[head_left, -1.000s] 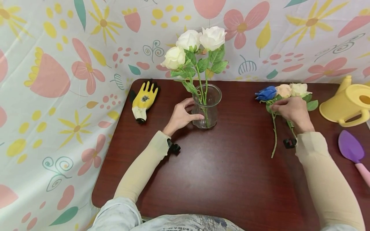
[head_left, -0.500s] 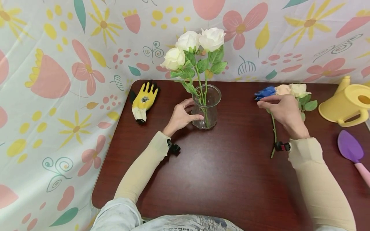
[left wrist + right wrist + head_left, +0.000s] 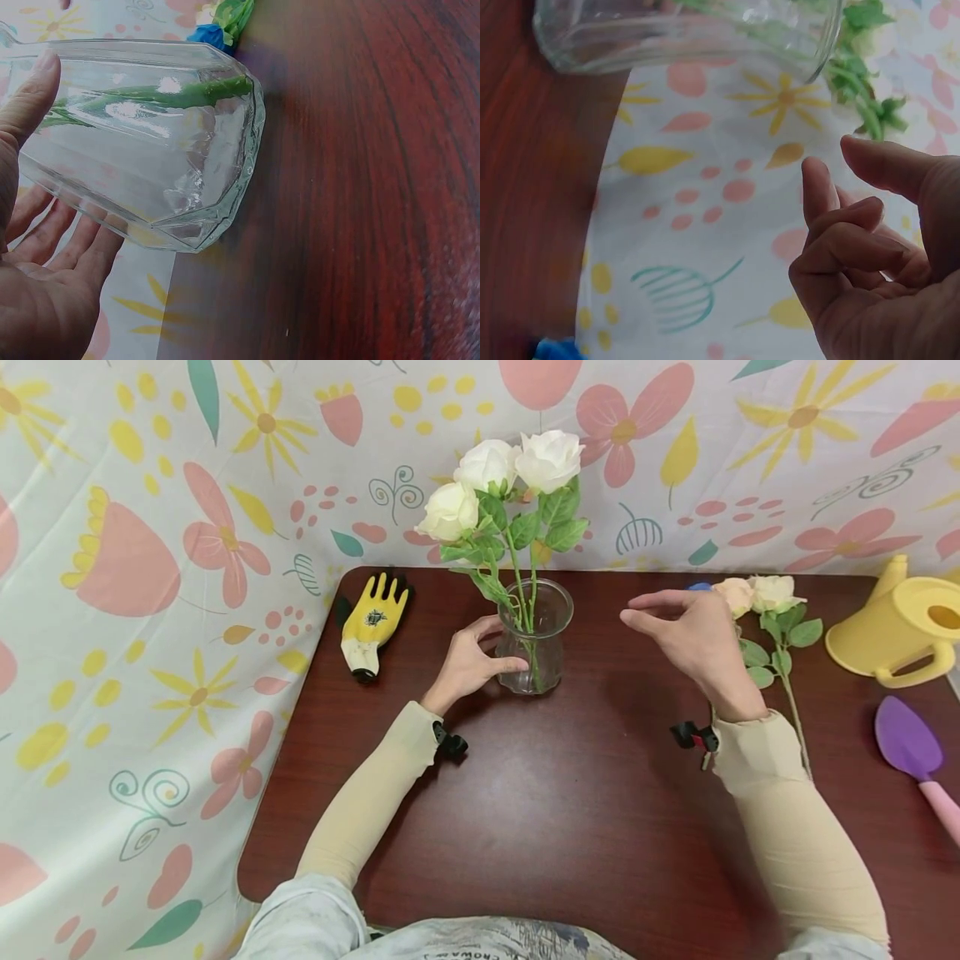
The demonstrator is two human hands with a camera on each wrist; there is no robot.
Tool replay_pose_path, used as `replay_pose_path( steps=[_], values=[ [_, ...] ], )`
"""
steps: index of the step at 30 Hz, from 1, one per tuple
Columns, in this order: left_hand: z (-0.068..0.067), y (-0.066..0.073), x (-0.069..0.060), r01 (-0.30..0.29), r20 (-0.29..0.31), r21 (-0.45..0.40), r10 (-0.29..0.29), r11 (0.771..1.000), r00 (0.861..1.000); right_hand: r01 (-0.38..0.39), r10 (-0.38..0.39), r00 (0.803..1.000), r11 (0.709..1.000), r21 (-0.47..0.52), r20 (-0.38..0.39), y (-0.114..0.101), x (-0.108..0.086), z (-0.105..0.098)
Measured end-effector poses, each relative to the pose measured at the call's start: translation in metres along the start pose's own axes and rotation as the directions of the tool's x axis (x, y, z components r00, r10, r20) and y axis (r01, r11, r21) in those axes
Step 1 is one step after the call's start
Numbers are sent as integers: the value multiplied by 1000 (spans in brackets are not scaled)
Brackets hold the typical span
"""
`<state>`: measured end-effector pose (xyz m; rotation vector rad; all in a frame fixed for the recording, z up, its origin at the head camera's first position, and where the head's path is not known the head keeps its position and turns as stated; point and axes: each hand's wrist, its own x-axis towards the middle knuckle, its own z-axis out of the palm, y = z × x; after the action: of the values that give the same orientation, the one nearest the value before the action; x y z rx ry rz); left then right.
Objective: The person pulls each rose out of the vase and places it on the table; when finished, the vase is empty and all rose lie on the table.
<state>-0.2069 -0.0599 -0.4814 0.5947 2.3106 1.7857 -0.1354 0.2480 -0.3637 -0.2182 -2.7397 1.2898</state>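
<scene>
Between the vase (image 3: 551, 664) and the flowers lying on the bench (image 3: 585, 793), the right hand (image 3: 701, 639) hangs in the air, and its place is what changes: over the last second it comes leftward, away from above those flowers, towards the vase. It holds nothing; the right wrist view shows thumb and forefinger near each other with a narrow gap, the other fingers loosely bent. The flowers stay on the bench, so this move brings no further stem to the glass

The left hand (image 3: 468, 664) keeps its hold on the vase, thumb across the near side and fingers round behind, and the vase stays upright. Three white roses (image 3: 487, 466) rise from it, above and to the right of that hand, leaning slightly apart; in the left wrist view a green stem reaches down inside towards the base

Just beyond the right hand, the blue flower (image 3: 699, 586) is mostly hidden behind it, while the peach flower (image 3: 735, 597) and the cream rose (image 3: 776, 593) show to its right. In my judgement the arranging stands part done, with three blooms in the vase and these three outside it
</scene>
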Motion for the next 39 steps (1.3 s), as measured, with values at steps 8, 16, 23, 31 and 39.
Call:
replay_pose_path(
  steps=[8, 16, 23, 31, 39],
  values=[
    [-1, 1, 0, 14, -6, -3, -14, 1000, 1000, 90, -89, 996, 990, 107, -18, -29, 5, 18],
    [-2, 2, 0, 9, -11, -1, -9, 1000, 1000, 191, -184, 980, 976, 104, -73, -55, 18, 39],
    [-2, 1, 0, -1, 0, 11, 1, 1000, 1000, 187, -187, 982, 981, 58, -7, -73, 31, 51],
    [-2, 0, -1, 4, 8, 17, -4, 1000, 1000, 162, -162, 986, 987, -6, 31, -83, 46, 63],
    [-2, 1, 0, 16, 14, 22, -16, 1000, 1000, 147, -145, 989, 988, -46, 28, -90, 51, 71]
  ],
)
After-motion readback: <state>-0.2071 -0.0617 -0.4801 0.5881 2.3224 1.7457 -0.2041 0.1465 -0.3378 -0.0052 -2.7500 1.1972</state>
